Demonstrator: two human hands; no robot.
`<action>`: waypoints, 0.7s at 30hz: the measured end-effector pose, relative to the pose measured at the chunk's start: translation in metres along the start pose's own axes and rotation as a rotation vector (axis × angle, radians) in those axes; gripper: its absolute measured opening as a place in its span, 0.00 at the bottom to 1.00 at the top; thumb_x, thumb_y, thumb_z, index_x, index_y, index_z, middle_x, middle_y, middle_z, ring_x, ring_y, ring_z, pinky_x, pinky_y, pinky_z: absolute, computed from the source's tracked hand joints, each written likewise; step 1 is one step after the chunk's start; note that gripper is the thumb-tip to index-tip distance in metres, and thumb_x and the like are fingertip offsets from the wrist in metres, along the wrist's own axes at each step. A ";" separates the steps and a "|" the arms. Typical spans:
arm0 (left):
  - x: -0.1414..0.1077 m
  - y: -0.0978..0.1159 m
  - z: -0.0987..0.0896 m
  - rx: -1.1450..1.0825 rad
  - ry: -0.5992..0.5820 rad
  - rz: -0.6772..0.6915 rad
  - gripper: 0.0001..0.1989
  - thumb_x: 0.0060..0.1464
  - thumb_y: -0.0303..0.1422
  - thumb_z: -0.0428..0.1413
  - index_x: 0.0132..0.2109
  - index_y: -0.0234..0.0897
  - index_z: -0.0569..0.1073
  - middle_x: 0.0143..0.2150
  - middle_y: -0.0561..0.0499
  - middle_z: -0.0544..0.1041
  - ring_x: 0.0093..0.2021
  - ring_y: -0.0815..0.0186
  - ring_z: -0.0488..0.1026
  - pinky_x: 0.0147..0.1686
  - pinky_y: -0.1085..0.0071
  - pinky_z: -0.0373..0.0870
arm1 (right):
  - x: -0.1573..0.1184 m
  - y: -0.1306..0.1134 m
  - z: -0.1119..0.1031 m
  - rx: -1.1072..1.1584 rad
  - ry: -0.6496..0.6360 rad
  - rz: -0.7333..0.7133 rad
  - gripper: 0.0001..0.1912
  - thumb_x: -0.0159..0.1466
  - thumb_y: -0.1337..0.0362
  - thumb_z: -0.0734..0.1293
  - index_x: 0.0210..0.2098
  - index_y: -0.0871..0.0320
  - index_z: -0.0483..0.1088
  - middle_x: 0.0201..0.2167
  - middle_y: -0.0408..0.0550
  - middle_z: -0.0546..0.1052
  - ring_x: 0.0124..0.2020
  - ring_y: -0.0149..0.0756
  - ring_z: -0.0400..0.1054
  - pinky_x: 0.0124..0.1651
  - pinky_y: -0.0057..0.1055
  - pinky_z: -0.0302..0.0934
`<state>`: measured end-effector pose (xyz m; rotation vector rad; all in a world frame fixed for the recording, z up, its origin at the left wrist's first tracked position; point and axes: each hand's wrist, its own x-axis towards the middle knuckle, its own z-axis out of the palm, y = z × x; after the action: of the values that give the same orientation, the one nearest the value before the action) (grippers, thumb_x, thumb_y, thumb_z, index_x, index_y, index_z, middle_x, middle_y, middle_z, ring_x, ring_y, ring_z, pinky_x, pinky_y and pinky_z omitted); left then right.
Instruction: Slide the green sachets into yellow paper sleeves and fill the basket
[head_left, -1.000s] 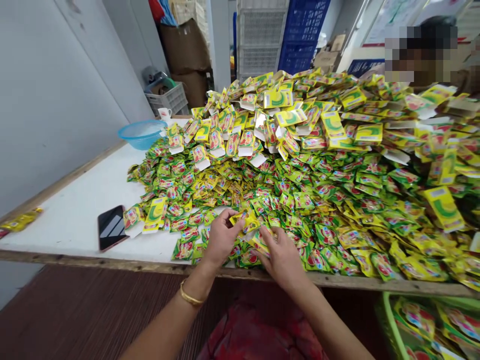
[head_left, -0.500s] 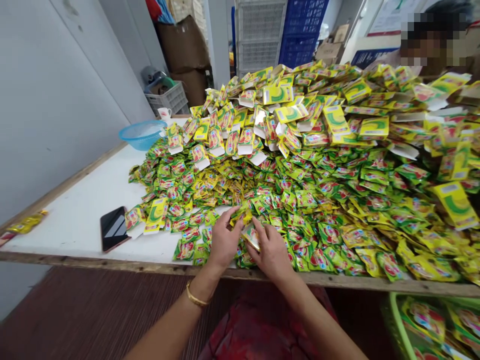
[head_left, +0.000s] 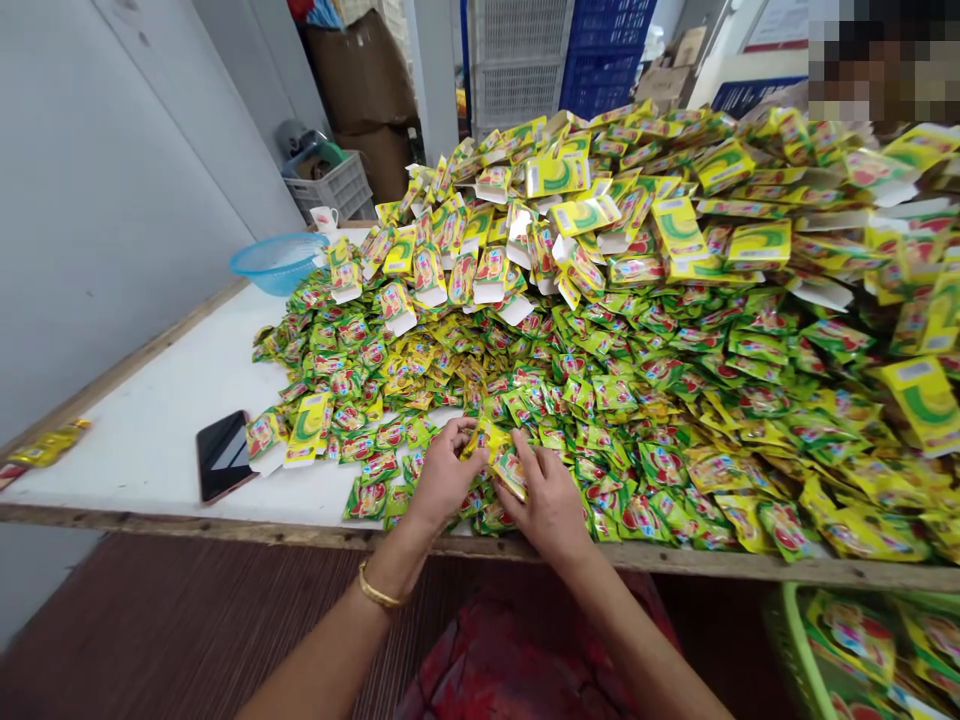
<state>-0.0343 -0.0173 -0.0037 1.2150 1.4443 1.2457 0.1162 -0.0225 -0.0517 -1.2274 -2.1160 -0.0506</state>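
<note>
My left hand [head_left: 444, 478] pinches a yellow sachet [head_left: 486, 436] between thumb and fingers. Facing it, my right hand [head_left: 551, 505] is closed round a small yellow carton [head_left: 512, 472], which touches the sachet's lower right end. How far the sachet reaches into the carton is hard to make out. Both hands are just above the table's front edge. Around them lie many green sachets [head_left: 641, 515] with red fruit pictures, and a patch of yellow sachets [head_left: 431, 368] lies behind.
Small yellow cartons [head_left: 559, 178] are heaped at the back. A phone [head_left: 223, 458] lies left beside two cartons, with a blue basin [head_left: 276, 264] behind. A green basket [head_left: 799, 650] holding packets stands below the wooden table edge [head_left: 225, 530] at right. Another person sits far right.
The yellow sachet and the carton have come together, and the carton has turned so its printed face shows. My hands stay in nearly the same place. The view has shifted slightly.
</note>
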 end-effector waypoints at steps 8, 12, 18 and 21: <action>0.013 0.021 -0.036 0.460 -0.441 0.049 0.07 0.44 0.28 0.51 0.32 0.33 0.72 0.27 0.54 0.70 0.29 0.68 0.63 0.30 0.74 0.61 | -0.001 -0.001 -0.002 -0.068 -0.008 -0.130 0.28 0.64 0.56 0.60 0.61 0.60 0.56 0.42 0.56 0.69 0.42 0.43 0.63 0.43 0.38 0.61; 0.015 0.026 -0.042 0.479 -0.548 0.063 0.08 0.46 0.32 0.53 0.32 0.33 0.72 0.27 0.55 0.68 0.28 0.69 0.60 0.28 0.74 0.58 | 0.000 -0.002 -0.003 -0.054 -0.019 -0.163 0.28 0.65 0.56 0.59 0.61 0.60 0.55 0.43 0.57 0.69 0.43 0.43 0.62 0.44 0.39 0.61; 0.009 0.016 -0.033 0.372 -0.373 0.080 0.15 0.52 0.38 0.51 0.43 0.34 0.73 0.35 0.52 0.73 0.33 0.68 0.64 0.32 0.74 0.61 | 0.000 -0.001 -0.002 0.007 -0.041 -0.152 0.29 0.65 0.56 0.59 0.62 0.59 0.54 0.43 0.57 0.68 0.44 0.43 0.62 0.45 0.39 0.62; 0.005 0.020 -0.031 0.415 -0.347 0.078 0.16 0.52 0.36 0.51 0.45 0.35 0.74 0.33 0.54 0.73 0.29 0.69 0.63 0.30 0.75 0.60 | -0.001 0.000 -0.003 0.039 -0.042 -0.157 0.29 0.64 0.56 0.60 0.62 0.58 0.54 0.44 0.56 0.68 0.44 0.43 0.62 0.45 0.40 0.62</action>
<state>-0.0629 -0.0173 0.0200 1.6848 1.4399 0.7485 0.1176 -0.0241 -0.0500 -1.0462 -2.2363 -0.0528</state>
